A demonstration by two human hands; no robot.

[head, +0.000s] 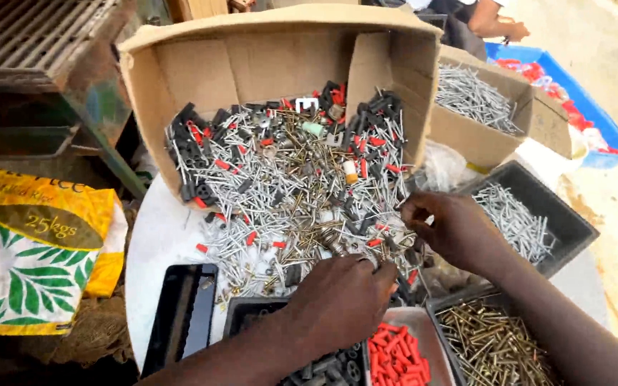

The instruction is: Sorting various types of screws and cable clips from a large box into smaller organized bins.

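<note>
— Where are the two hands?

— Both are in the mixed pile of screws, nails and plastic plugs [287, 193] that spills out of the tipped cardboard box [252, 64] onto the white round table [155, 243]. The left hand [341, 300] lies palm down at the pile's 6 o'clock edge, fingers curled into the fasteners; whether it grips anything I cannot tell, since the fingertips are buried. The right hand [445, 225] sits at the pile's 4 o'clock, thumb and fingertips pinched together on something too small to make out.

— What surrounds them?

— At 6 o'clock of the left hand, a tray of red plugs [395, 357]; beside that, toward 9 o'clock, a tray of dark plastic pieces [330, 372]. A tray of brass screws [495, 343] lies under the right forearm. At 3 o'clock of the right hand, a black tray of silver nails [531, 214]. A smaller cardboard box of nails [481, 107] stands at 1 o'clock of the pile, touching the big box.

— Anything else?

— An empty-looking black tray [180, 314] at 9 o'clock of the left hand, a yellow sack with green leaves [30, 257] at the far left, a blue tub [574, 93] at the upper right, and another person's arm [495, 25] at the top edge.
</note>
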